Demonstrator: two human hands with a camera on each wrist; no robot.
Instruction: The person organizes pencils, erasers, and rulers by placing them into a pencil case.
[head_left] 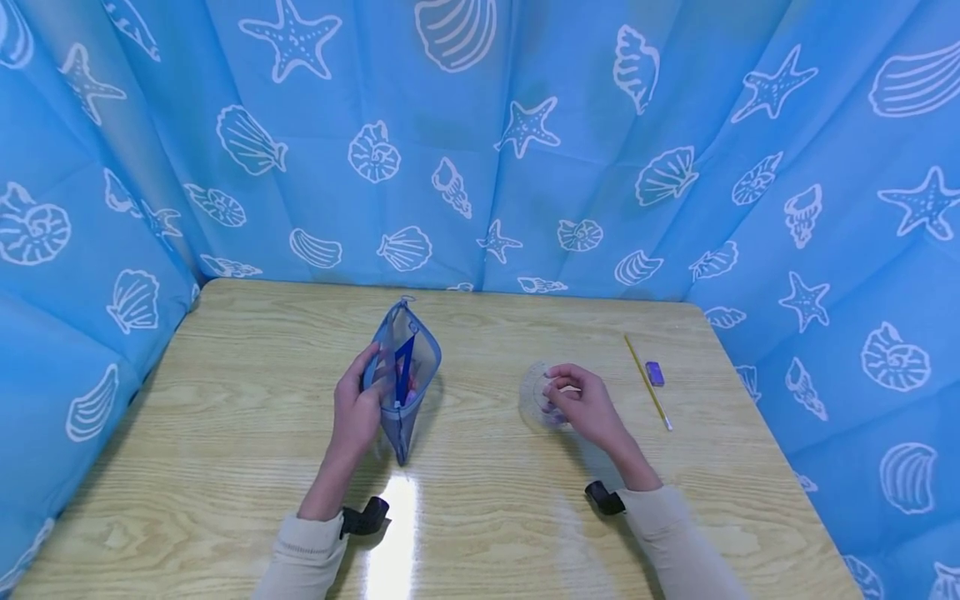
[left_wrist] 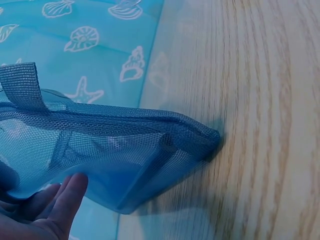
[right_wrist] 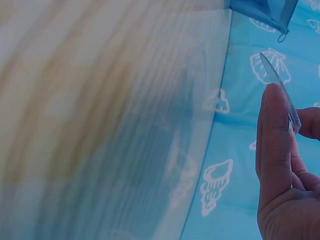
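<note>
My left hand (head_left: pixel 356 408) grips a blue mesh zip pouch (head_left: pixel 427 357) by its left side, its mouth spread open and facing up. Inside the pouch stands a blue set square (head_left: pixel 402 368); something pinkish beside it is too small to tell. From the left wrist, the mesh wall and zip edge of the pouch (left_wrist: pixel 115 127) show, with fingers (left_wrist: pixel 70 200) against its side. To the right of the pouch, my right hand (head_left: pixel 588 406) pinches a clear protractor (head_left: pixel 531 397) between thumb and fingers. Edge-on in the right wrist view, the protractor (right_wrist: pixel 274 75) is tilted above the table.
On the right of the wooden table (head_left: pixel 480 517) lie a yellow pencil (head_left: pixel 647 379) and a purple eraser (head_left: pixel 655 373), close together. A blue curtain (head_left: pixel 465 125) with shells and starfish closes in the back and both sides.
</note>
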